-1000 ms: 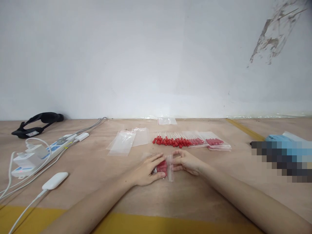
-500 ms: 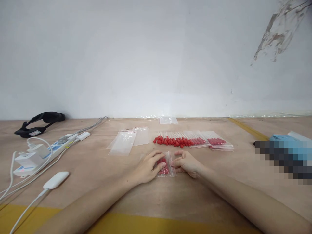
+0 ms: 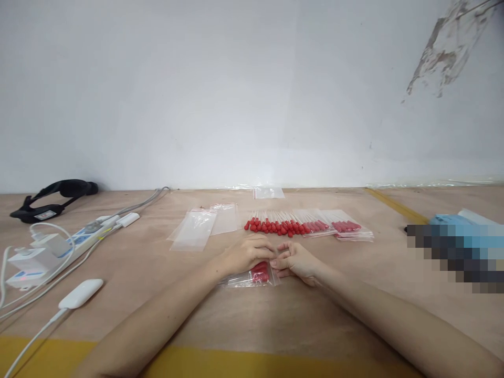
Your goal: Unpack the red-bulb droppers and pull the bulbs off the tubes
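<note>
A: Fingers first?

B: Left hand (image 3: 249,253) lies curled, palm down, on top of a small clear plastic zip bag holding red-tipped pieces (image 3: 252,275), fingertips pressing its far edge. Right hand (image 3: 296,261) meets it at the bag's right end, thumb & forefinger pinched on the edge there, other fingers bent loosely. Both hands touch near the bag's top corner.

A: Where's the bag itself?

B: Flat on the brown wooden tabletop (image 3: 275,320), centre, just in front of the person. Red bits bunch at the right end, under the hands (rest of the bag looks see-through; can't tell more).

A: Further out?

B: Just beyond the hands, a row of loose clear sticks with red bulb ends (image 3: 275,226), & to its right, filled clear bags of the same red-tipped sticks (image 3: 346,228), overlapping. Left of the row, two empty clear zip bags (image 3: 197,231); one more small clear bag (image 3: 268,192) by the white wall (image 3: 236,94).

A: Edges?

B: Far left: white power strip w/ plugged adapters (image 3: 43,249), a white oval device on a cable (image 3: 81,293), a black strap-like headset (image 3: 47,197). Right side: a blurred-out patch, light blue item (image 3: 468,223) behind it.
</note>
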A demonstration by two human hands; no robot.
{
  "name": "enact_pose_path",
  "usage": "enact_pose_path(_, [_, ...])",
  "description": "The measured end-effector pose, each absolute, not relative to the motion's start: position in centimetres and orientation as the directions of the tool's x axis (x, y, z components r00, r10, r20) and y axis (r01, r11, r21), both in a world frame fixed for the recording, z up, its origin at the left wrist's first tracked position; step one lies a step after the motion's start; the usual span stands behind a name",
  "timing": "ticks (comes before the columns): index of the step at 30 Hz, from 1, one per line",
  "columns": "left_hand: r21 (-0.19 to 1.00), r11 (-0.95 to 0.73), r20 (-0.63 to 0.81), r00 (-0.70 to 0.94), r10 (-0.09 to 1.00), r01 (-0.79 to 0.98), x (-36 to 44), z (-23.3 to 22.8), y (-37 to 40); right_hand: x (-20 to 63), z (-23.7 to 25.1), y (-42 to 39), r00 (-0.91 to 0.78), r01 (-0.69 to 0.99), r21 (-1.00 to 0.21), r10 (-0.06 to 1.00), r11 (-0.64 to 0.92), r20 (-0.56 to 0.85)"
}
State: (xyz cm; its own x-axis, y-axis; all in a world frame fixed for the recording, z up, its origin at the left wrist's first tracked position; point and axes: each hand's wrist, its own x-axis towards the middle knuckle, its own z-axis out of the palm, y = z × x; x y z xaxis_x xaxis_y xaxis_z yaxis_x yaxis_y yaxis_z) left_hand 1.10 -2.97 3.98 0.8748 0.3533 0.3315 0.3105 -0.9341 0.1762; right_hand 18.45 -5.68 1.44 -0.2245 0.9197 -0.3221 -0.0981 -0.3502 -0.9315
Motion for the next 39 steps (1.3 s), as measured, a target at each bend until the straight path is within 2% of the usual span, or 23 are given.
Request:
enact_pose_path(4, [0.189, -0.933, 0.353, 0.866, 0.355, 0.306, 1.1, 3.4, -2.8, 18.8, 1.7, -5.8, -0.274, -0.119, -0.915, 0.898, -0.386, -0.344])
enact_pose_path(14, [0.043, -0.952, 0.359, 0.884, 0.299, 0.304, 1.1, 2.9, -2.1, 18.8, 1.7, -5.4, -0.284, -0.101, -0.901, 0.88, -0.421, -0.38])
enact_pose_path(17, [-0.003, -0.952, 0.326, 0.9, 0.289, 0.306, 1.1, 2.9, -2.3, 18.8, 1.6, -5.6, -0.279, -0.108, -0.918, 0.898, -0.382, -0.341])
enact_pose_path(23, [-0.009, -0.925, 0.327, 0.876, 0.356, 0.379, 0.9, 2.5, -2.2, 19.1, 0.4, -5.8, -0.357, -0.144, -0.972, 0.926, -0.187, -0.125])
enact_pose_path(25, [0.03, -0.914, 0.339, 0.856, 0.39, 0.404, 0.7, 2.3, -2.0, 19.2, -0.2, -5.7, -0.366, -0.077, -0.996, 0.93, -0.048, -0.016])
enact_pose_path(27, [0.071, -0.907, 0.345, 0.843, 0.413, 0.415, 0.6, 2.2, -1.9, 19.2, -0.7, -5.6, -0.36, 0.071, -0.982, 0.922, 0.176, 0.14])
enact_pose_path(28, [0.088, -0.905, 0.347, 0.839, 0.42, 0.417, 0.5, 2.2, -1.9, 19.3, -0.9, -5.5, -0.353, 0.161, -0.938, 0.905, 0.308, 0.237])
enact_pose_path(30, [0.109, -0.905, 0.351, 0.836, 0.422, 0.411, 0.5, 2.2, -1.9, 19.3, -1.3, -5.3, -0.355, 0.315, -0.775, 0.825, 0.548, 0.439])
enact_pose_path(32, [0.102, -0.915, 0.36, 0.843, 0.401, 0.391, 0.5, 2.3, -1.9, 19.4, -1.7, -5.0, -0.376, 0.395, -0.599, 0.718, 0.696, 0.587])
enact_pose_path(36, [-0.003, -0.934, 0.405, 0.855, 0.324, 0.356, 0.7, 2.5, -2.0, 19.7, -1.9, -4.8, -0.418, 0.491, -0.317, 0.538, 0.812, 0.732])
enact_pose_path(39, [-0.113, -0.944, 0.38, 0.891, 0.247, 0.31, 0.9, 2.7, -2.2, 19.9, -1.3, -4.9, -0.538, 0.571, -0.016, 0.388, 0.821, 0.748])
